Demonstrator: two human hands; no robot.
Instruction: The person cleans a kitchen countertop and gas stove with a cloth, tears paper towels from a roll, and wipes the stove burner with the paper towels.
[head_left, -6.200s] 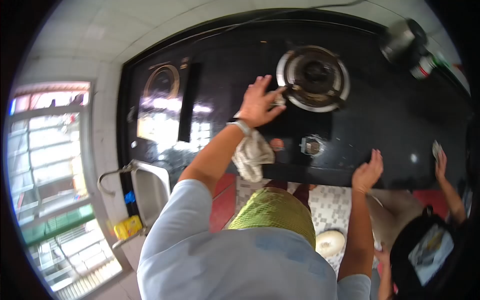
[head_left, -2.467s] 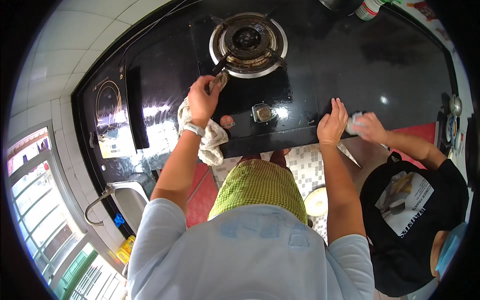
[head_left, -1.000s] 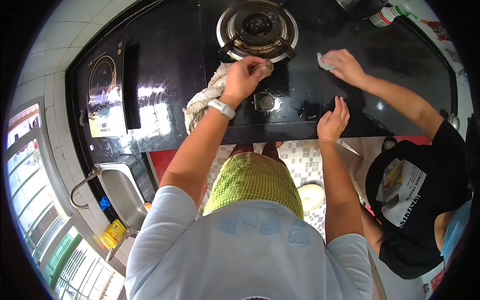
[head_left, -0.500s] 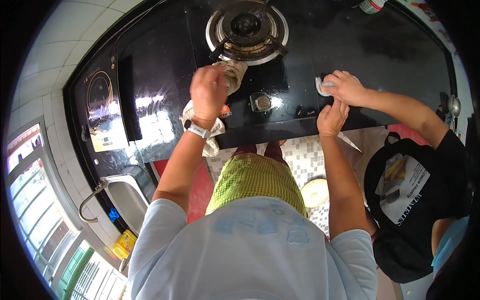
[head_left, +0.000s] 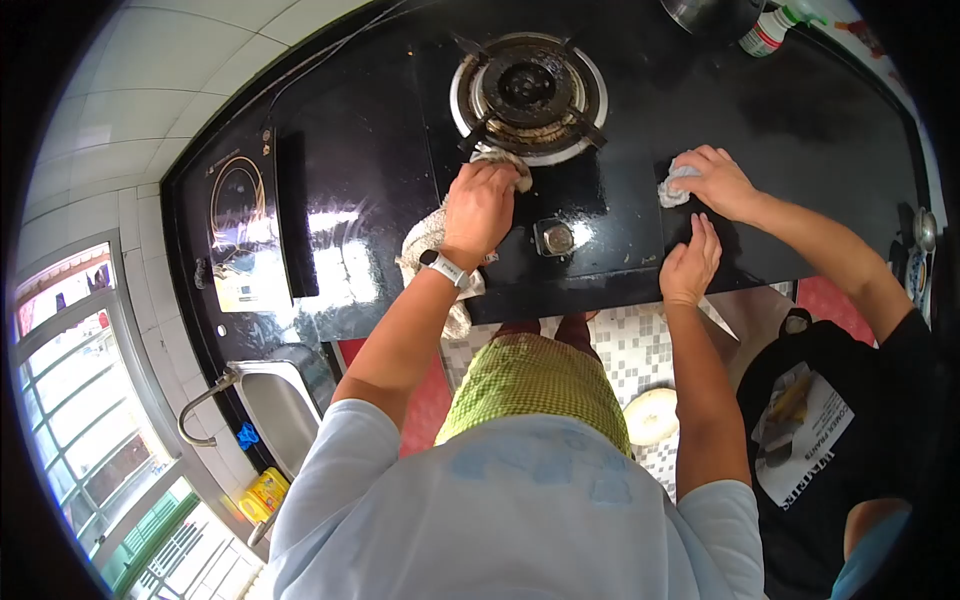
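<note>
A beige cloth (head_left: 425, 240) lies bunched on the black countertop and hangs over its front edge. My left hand (head_left: 480, 210), with a watch at the wrist, presses on the far part of this cloth, fingers curled over it, just in front of the gas burner (head_left: 528, 90). To the right of that hand is the square burner knob (head_left: 555, 238). My right hand (head_left: 692, 262) rests at the counter's front edge, fingers stretched out and holding nothing. Close beyond it, another person's hand (head_left: 722, 183) grips a white cloth (head_left: 676, 186) against the counter.
An induction plate (head_left: 240, 210) is on the left, with a sink (head_left: 275, 405) nearer me. A spray bottle (head_left: 765, 35) and a metal pot (head_left: 712, 12) stand at the back right. The other person, in a black apron (head_left: 850, 420), is at my right.
My left hand has slid right and closer to the burner with the cloth. The other person's hand has moved farther back, apart from my right hand. The view has shifted, bringing the pot in.
</note>
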